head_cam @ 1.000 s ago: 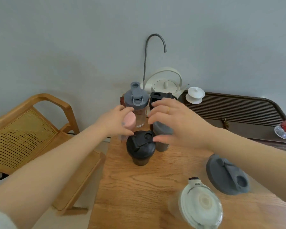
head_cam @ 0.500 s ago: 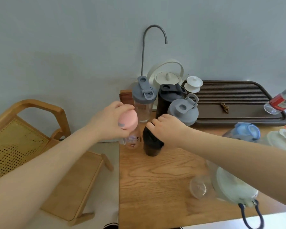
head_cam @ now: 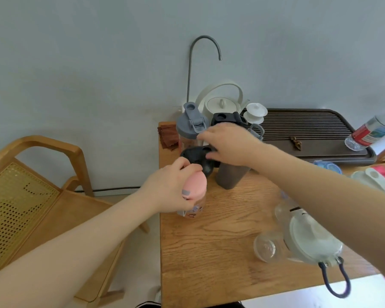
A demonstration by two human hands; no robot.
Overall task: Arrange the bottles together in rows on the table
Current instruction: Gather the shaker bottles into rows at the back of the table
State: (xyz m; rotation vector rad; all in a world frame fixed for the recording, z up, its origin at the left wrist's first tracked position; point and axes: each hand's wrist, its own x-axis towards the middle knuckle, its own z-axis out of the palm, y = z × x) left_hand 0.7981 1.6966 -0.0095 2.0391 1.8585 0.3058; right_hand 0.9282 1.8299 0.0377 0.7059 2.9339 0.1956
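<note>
My left hand (head_cam: 169, 187) grips a small clear bottle by its pink lid (head_cam: 197, 185) at the table's left edge. Right behind it stands a black-lidded bottle (head_cam: 195, 157). My right hand (head_cam: 227, 142) reaches over a grey bottle (head_cam: 231, 177), hiding its lid, with thumb and fingertips closed on the far right rim of the black lid. At the back stand a clear bottle with a grey flip lid (head_cam: 191, 125) and a black bottle (head_cam: 223, 117). A white-lidded clear bottle with a blue loop (head_cam: 309, 241) lies front right, partly under my right forearm.
A dark slatted tea tray (head_cam: 309, 150) carries a red-labelled plastic bottle (head_cam: 369, 134). A white teapot (head_cam: 220, 103), a lidded cup (head_cam: 256, 112) and a gooseneck tap (head_cam: 205, 41) stand at the back. A blue-lidded bottle (head_cam: 327, 166) sits right. A wooden chair (head_cam: 31, 196) stands beside the table's left edge.
My left hand has brought the pink-lidded bottle nearer, in front of the black-lidded one. My right hand has slid back and right, uncovering the black lid.
</note>
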